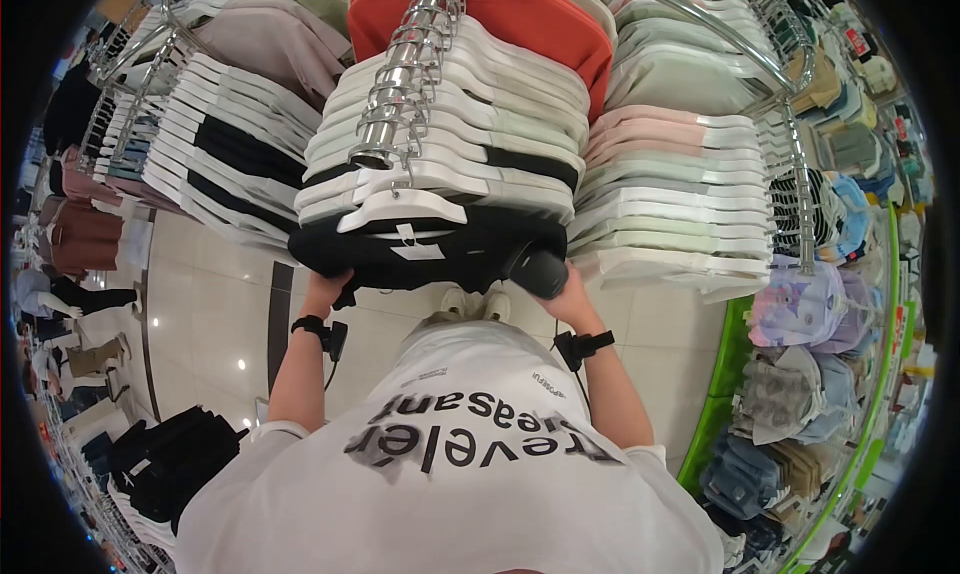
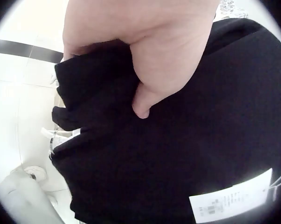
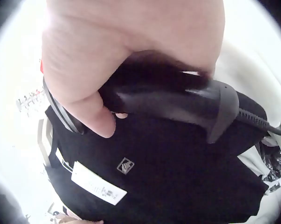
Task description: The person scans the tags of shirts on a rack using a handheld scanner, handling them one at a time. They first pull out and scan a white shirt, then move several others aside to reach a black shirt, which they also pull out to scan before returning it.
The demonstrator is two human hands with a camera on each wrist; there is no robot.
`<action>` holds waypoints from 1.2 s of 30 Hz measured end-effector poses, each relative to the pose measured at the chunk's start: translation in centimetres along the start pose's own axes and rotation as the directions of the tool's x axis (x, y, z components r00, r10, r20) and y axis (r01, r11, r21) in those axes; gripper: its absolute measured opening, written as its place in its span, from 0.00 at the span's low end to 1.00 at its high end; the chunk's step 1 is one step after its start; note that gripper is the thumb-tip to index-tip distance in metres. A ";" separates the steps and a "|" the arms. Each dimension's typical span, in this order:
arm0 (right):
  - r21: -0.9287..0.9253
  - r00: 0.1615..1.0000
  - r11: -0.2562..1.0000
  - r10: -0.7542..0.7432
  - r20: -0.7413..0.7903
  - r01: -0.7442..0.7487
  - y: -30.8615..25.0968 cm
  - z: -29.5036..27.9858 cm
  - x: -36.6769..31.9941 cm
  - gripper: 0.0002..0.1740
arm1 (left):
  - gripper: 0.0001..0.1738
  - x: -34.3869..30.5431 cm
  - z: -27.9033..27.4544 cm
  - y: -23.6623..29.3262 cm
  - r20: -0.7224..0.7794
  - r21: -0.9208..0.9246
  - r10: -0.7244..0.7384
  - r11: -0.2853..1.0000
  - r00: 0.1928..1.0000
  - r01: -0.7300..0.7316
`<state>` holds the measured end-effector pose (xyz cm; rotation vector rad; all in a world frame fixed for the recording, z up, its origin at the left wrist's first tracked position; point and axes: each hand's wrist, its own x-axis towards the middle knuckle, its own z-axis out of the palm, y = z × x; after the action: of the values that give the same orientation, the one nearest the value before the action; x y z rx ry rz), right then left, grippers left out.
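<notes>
A black shirt [image 1: 400, 249] hangs from a white hanger [image 1: 402, 210] at the front of the middle rail. At its left side, my left hand [image 1: 330, 292] grips the fabric; the left wrist view shows the thumb [image 2: 142, 105] on the black cloth and the other fingers largely hidden. My right hand [image 1: 570, 292] holds a black handheld garment steamer [image 1: 540, 271] against the shirt's right side. Its handle [image 3: 163, 98] and cord [image 3: 271, 130] show in the right wrist view. Below it, a white tag [image 3: 98, 183] and a small logo [image 3: 126, 165] lie on the shirt.
Light garments [image 1: 450, 134] hang close behind the black shirt on a chrome rail [image 1: 400, 84]. More packed garments [image 1: 690, 194] stand to the right and left. A green-edged display [image 1: 715, 404] borders the right; tiled floor [image 1: 210, 314] lies below.
</notes>
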<state>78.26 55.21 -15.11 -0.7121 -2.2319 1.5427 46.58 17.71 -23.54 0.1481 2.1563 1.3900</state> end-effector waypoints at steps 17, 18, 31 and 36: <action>-0.520 0.999 0.853 0.042 0.012 -0.030 7.0 -0.2 -1.2 0.23 | 0.24 2.5 -2.1 -5.6 -0.239 0.265 0.003 0.962 0.971 0.062; -0.420 0.999 0.907 0.030 -0.026 -0.039 6.4 -0.6 -1.7 0.22 | 0.24 2.6 -2.3 -6.0 -0.250 0.214 -0.001 0.975 0.968 0.057; -0.112 0.969 0.986 0.091 -0.228 -0.119 -7.2 -12.3 -8.4 0.24 | 0.31 0.9 2.8 -2.9 -0.305 -0.281 -0.695 0.719 0.651 0.636; -0.365 0.803 0.913 -0.077 -0.591 -0.180 -9.4 -19.6 -9.2 0.38 | 0.24 0.9 7.7 -0.7 0.213 -0.012 -0.537 0.834 0.817 0.551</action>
<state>94.28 62.24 0.77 -1.1951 -2.0348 0.6976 49.87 23.94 -26.81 -0.3268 1.7777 1.0578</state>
